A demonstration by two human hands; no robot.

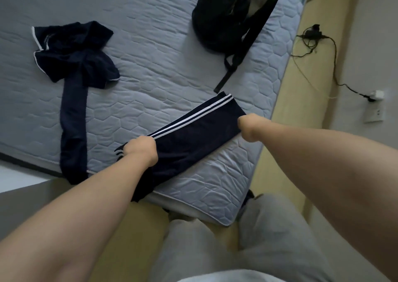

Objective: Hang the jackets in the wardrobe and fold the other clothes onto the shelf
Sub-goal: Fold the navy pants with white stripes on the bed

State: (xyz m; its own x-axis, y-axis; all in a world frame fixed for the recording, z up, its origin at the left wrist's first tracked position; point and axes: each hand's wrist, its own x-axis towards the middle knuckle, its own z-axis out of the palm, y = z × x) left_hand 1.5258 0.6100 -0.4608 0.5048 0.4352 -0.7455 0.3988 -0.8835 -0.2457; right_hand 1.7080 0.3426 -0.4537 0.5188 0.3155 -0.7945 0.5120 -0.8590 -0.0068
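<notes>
Early in the job, by the look of it. No wardrobe or shelf in view, so no telling what is already put away.

On the grey quilted mattress (150,44), near its corner: navy tracksuit garment with two white side stripes (193,135), part-folded into a long band.
- Left hand (140,152) curled round the striped edge near the bed's side.
- Right hand (251,128) closed in a fist, pinching the plain edge near the far end.

Long axis diagonal: near end spilling over the mattress edge by the left forearm, far end pointing toward the strap of the black backpack (228,16). Stripes run along that axis, on the side away from the bed corner.

Left to do: finish this fold and carry it off. Then the second dark navy garment with white piping (73,53), crumpled well apart on the left, one long part trailing over the bed edge. No jacket made out for certain.

On the floor beyond the bed: black cable (323,51).
</notes>
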